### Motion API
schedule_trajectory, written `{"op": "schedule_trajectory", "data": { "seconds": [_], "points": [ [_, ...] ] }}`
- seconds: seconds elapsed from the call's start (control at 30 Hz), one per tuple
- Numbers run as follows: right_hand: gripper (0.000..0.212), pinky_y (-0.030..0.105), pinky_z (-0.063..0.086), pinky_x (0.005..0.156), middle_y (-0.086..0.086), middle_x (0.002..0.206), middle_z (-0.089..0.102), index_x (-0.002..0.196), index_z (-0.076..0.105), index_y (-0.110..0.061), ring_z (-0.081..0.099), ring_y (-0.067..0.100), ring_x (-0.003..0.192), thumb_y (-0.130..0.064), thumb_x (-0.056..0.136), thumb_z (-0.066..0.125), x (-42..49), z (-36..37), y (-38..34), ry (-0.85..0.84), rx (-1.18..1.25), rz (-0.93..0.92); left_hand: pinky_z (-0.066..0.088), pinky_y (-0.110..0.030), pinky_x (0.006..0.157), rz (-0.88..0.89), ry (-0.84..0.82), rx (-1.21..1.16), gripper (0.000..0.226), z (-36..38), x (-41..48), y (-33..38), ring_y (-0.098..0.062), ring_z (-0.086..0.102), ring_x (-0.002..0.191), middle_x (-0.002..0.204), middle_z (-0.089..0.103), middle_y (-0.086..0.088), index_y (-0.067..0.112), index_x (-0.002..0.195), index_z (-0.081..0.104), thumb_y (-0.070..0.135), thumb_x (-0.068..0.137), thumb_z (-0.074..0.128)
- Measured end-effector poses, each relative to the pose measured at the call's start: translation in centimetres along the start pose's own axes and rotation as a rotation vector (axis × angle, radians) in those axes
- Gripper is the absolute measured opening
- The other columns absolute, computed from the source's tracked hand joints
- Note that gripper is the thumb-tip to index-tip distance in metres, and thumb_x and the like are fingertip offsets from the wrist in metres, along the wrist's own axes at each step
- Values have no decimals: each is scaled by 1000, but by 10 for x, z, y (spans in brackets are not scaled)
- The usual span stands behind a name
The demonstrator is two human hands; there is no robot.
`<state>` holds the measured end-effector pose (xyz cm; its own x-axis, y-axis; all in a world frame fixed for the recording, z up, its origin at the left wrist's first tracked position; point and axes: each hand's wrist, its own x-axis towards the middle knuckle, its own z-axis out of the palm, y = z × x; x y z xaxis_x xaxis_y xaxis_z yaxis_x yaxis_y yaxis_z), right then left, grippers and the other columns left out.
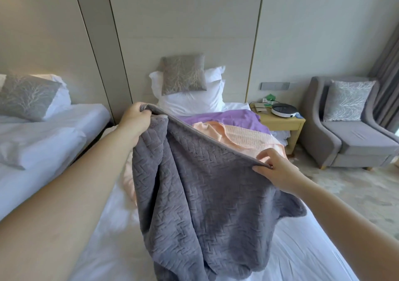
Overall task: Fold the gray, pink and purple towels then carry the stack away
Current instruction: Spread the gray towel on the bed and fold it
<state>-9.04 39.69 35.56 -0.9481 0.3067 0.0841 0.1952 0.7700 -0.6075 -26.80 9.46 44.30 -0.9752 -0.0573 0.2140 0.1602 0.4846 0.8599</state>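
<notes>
- The left hand [135, 119], centre-left of the frame, clenches one corner of the gray towel [205, 205] in its fingers [145, 112].
- The right hand [278, 170], centre-right, pinches the same top edge between thumb and fingers.
- The gray towel hangs from both hands over the bed [302, 248], filling the lower centre.
- The pink towel [248, 136] lies unfolded behind it.
- The purple towel [228, 119] lies spread beyond the pink one, near the white pillows [190, 101].

One head-worn wide-angle view looks forward and down along the bed [302, 248], close over outstretched arms.
</notes>
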Motion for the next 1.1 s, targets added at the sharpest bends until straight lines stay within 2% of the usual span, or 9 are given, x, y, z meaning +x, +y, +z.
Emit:
{"op": "schedule_trajectory", "data": {
  "seconds": [0.13, 0.23, 0.33, 0.43, 0.5, 0.6, 0.7, 0.83, 1.1],
  "points": [
    [24, 26, 25, 50, -2, 85, 57, 82, 54, -21, 46, 17, 73, -42, 93, 51, 26, 8, 3, -21, -460, 47, 38, -28, 80, -30, -79, 30, 31, 20, 15, -28, -24, 52, 100, 121, 58, -11, 13, 123, 56, 13, 96, 41],
    [19, 25, 26, 50, 0, 87, 59, 82, 55, -25, 47, 19, 74, -40, 93, 50, 56, 9, 1, 60, -468, 45, 39, -30, 79, -36, -53, 19, 26, 30, 30, -37, -27, 53, 100, 118, 58, -12, 14, 118, 56, 14, 97, 41],
    [34, 32, 51, 71, 9, 110, 63, 111, 60, -14, 60, 25, 92, -40, 90, 57, 92, -4, -14, -22, -388, 51, 39, -30, 79, -4, -21, -6, 27, 33, 54, -32, -30, 54, 105, 121, 58, -12, 12, 120, 57, 14, 98, 42],
    [68, 31, 43, 93, 6, 137, 48, 137, 47, -15, 48, 25, 124, -56, 84, 58, 132, -17, -31, -15, -345, 124, 40, -30, 77, 43, 14, 27, 26, 33, 85, -17, -30, 55, 101, 118, 60, -10, 16, 119, 59, 16, 98, 44],
    [56, 31, 47, 88, 8, 132, 53, 131, 52, -12, 53, 26, 118, -47, 88, 58, 157, -24, -46, 45, -191, 147, 39, -30, 74, 64, 52, 32, 23, 32, 108, -5, -27, 52, 93, 114, 61, -8, 19, 115, 59, 17, 98, 43],
    [23, 36, 58, 77, 20, 105, 67, 108, 61, 1, 66, 26, 84, -14, 91, 58, 199, -31, -67, 250, 359, 175, 36, -28, 74, 112, 115, -39, 24, 29, 145, 14, -24, 50, 91, 117, 61, -10, 15, 116, 59, 14, 98, 43],
    [3, 29, 54, 62, 5, 75, 64, 90, 63, -11, 61, 19, 67, -9, 88, 60, 234, -49, -92, 384, 395, 94, 34, -26, 77, 194, 206, -65, 26, 23, 182, 36, -27, 53, 101, 120, 60, -12, 11, 119, 58, 14, 98, 44],
    [21, 32, 58, 68, 9, 75, 66, 75, 60, -18, 67, 23, 70, -8, 92, 54, 273, -73, -118, 480, 572, 16, 33, -25, 78, 289, 279, -125, 27, 14, 220, 64, -20, 48, 95, 117, 59, -6, 14, 121, 58, 15, 98, 44],
    [17, 46, 53, 85, 13, 82, 68, 90, 66, -6, 67, 35, 88, -7, 92, 50, 287, -93, -140, 595, 616, -146, 36, -23, 77, 427, 336, -238, 24, -3, 238, 94, -16, 52, 93, 104, 59, 3, 16, 117, 60, 16, 97, 47]
  ]
}}
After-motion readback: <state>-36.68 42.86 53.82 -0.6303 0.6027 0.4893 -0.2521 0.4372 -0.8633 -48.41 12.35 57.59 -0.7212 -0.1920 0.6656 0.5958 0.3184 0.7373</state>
